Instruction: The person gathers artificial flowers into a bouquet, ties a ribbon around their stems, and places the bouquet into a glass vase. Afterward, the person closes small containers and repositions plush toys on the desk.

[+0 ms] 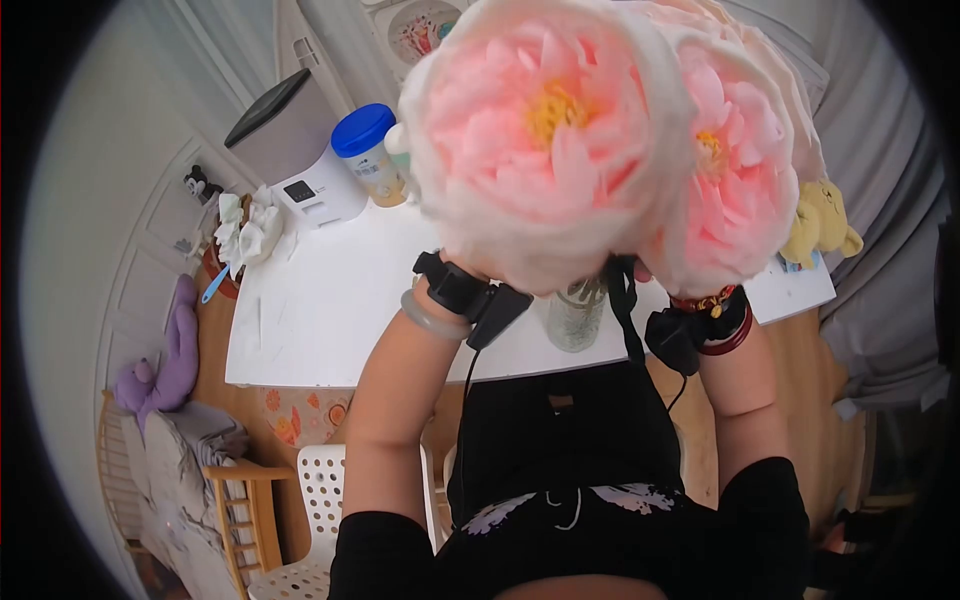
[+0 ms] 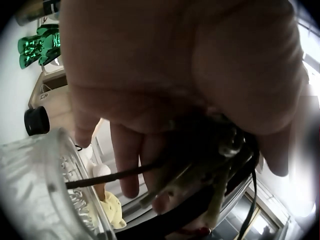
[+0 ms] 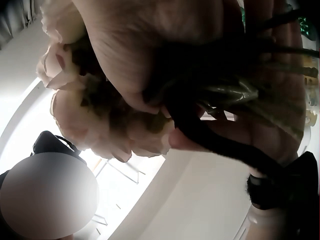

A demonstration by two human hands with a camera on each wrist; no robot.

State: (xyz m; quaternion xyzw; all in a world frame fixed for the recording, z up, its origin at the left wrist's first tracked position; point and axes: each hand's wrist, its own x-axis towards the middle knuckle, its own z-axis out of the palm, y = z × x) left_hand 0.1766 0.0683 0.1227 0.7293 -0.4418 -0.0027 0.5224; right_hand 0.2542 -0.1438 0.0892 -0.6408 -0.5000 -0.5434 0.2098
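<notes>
Large pink-and-white peony-like flowers (image 1: 545, 120) fill the top of the head view and mostly hide both hands. Beneath the blooms, my left hand (image 2: 180, 65) curls round the flower stems (image 2: 217, 192), which poke out below the palm. My right hand (image 3: 155, 40) grips the same bunch from the other side, just under the flower heads. A black ribbon (image 3: 220, 142) hangs from the bunch. Below stands a ribbed clear glass vase (image 1: 575, 322) on the white table. One thin dark stem (image 2: 120, 175) overlaps the vase's rim in the left wrist view.
At the table's back left are a grey-and-white dispenser (image 1: 315, 170) and a blue-lidded tub (image 1: 367, 150). Crumpled white tissues (image 1: 250, 230) lie by the left edge. A yellow plush toy (image 1: 825, 222) sits at the right. A perforated white chair (image 1: 325, 500) stands in front.
</notes>
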